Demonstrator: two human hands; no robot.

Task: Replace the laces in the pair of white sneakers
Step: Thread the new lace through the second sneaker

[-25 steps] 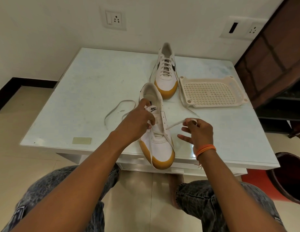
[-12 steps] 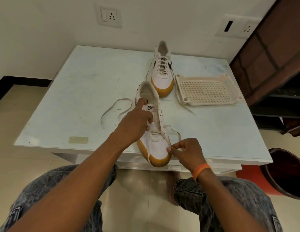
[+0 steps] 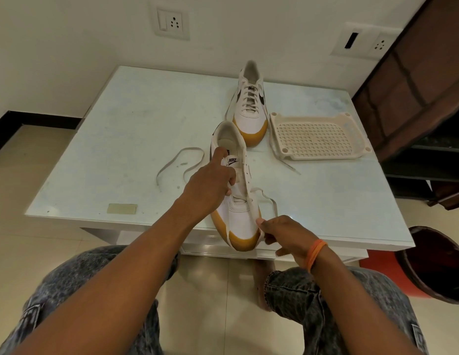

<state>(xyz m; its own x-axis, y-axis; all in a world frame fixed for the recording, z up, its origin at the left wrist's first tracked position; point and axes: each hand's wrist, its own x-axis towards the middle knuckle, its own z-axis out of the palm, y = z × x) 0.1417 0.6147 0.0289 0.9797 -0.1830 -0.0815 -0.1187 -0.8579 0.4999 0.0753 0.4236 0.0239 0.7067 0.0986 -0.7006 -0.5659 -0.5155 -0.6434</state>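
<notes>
Dragged that lace (image 3: 259, 221) down to the toe now, pinched tight in right hand (image 3: 287, 233). Left hand (image 3: 210, 185) clamped on near sneaker (image 3: 236, 190) at tabletop (image 3: 121, 139) edge; second sneaker (image 3: 250, 103) well beyond both.

Near sneaker (image 3: 240, 216): white upper, tan toe and sole, upright at the bench's front edge, toe toward the wearer, mostly unlaced; one white lace (image 3: 259, 201) threaded low, looping off its right side. Far sneaker (image 3: 251, 108): same pattern, fully laced, upright behind the first. Loose lace (image 3: 181, 162): pale, possibly flat, curled on the bench left of the near sneaker.
</notes>
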